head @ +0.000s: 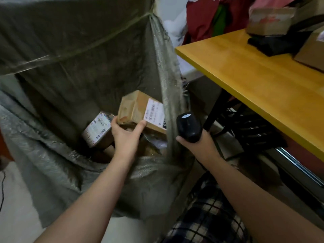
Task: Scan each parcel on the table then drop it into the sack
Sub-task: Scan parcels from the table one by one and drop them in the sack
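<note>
My left hand grips a brown cardboard parcel with a white label by its lower edge, holding it inside the mouth of the big grey-green woven sack. Another labelled parcel lies deeper in the sack, just left of my hand, with more packages under it. My right hand is closed around a black handheld scanner, just outside the sack's right wall. On the yellow wooden table at the right, a taped parcel and a brown box sit at the far end.
A black pouch lies on the table between the parcels. Red and green cloth is piled behind the table. Black table legs and a dark crate stand under it. My checked trousers show at the bottom.
</note>
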